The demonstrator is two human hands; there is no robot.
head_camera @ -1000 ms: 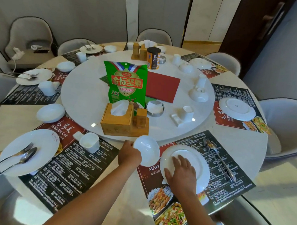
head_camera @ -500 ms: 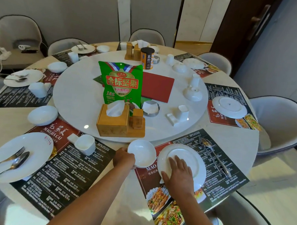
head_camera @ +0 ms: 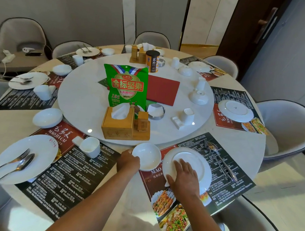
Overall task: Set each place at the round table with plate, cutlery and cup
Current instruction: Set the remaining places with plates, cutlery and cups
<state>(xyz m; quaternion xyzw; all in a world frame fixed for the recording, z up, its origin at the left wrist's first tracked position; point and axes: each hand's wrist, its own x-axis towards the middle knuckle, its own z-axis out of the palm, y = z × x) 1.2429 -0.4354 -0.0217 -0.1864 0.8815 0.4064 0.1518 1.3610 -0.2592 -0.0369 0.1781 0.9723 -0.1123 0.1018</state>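
Observation:
My left hand point(head_camera: 128, 162) grips the left rim of a small white bowl point(head_camera: 147, 156), which rests upright on the near placemat point(head_camera: 233, 190). My right hand point(head_camera: 183, 176) lies flat, fingers spread, on a white plate point(head_camera: 197, 161) just right of the bowl. A fork and spoon point(head_camera: 218, 158) lie on the mat to the plate's right. On the turntable point(head_camera: 81, 100) beyond stand a white cup point(head_camera: 187, 115) and a small white rest point(head_camera: 176, 121).
A wooden tissue box point(head_camera: 118, 125) and a green snack bag point(head_camera: 125, 87) stand on the turntable near me. The left place holds a plate with fork and spoon point(head_camera: 20, 159), a cup point(head_camera: 90, 146) and a bowl point(head_camera: 47, 117). Grey chairs ring the table.
The bowl in my left hand has tipped down from tilted to flat on the mat beside the plate. My right hand has stayed on the plate.

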